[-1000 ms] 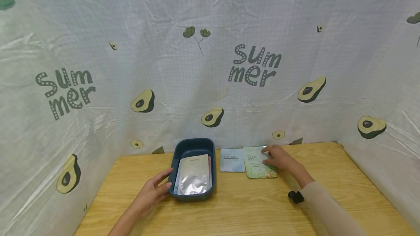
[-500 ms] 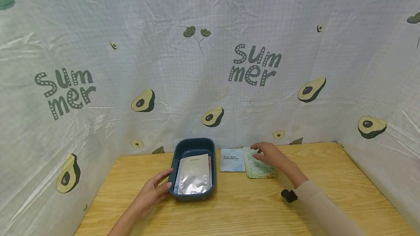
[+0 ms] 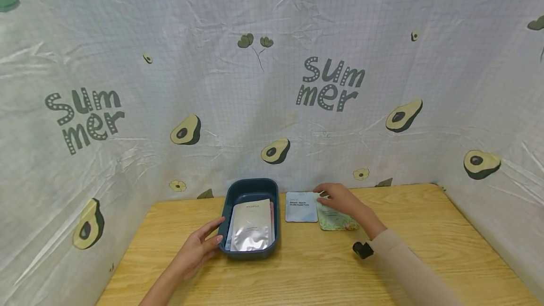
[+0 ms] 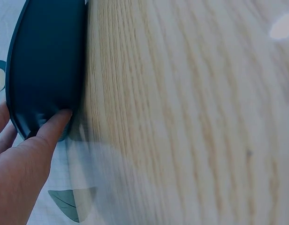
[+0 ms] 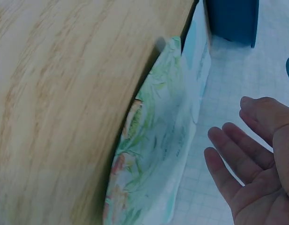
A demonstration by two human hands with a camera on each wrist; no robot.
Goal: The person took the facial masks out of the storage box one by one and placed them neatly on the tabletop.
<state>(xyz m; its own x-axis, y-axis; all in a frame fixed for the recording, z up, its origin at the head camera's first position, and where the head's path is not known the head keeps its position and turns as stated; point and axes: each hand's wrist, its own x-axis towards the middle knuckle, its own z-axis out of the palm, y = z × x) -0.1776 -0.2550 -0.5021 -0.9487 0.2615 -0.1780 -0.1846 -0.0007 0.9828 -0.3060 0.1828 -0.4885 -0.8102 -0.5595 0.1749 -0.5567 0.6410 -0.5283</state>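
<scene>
My left hand [image 3: 198,251] rests against the left side of a dark blue plastic bin [image 3: 248,257], fingers and thumb spread along its wall. The left wrist view shows a fingertip [image 4: 64,117] touching the outer wall. Inside the bin, a cream-and-silver sachet [image 3: 251,225] lies on top of others, mostly hidden. My right hand [image 3: 340,198] hovers over the upper part of a green floral sachet [image 3: 337,221], partly hiding it. In the right wrist view its loosely bent fingers hold nothing and stand apart from the sachets. A light blue square sachet [image 3: 301,208] lies left of the green one.
The bin and sachets stand at the back of a wooden table [image 3: 306,268], close to a white patterned cloth backdrop [image 3: 229,155]. More cloth hangs at both sides. A small black device [image 3: 362,250] is at my right wrist.
My right hand has moved left, from the right part of the green sachet towards the light blue one. My left hand and the bin stay in place.
</scene>
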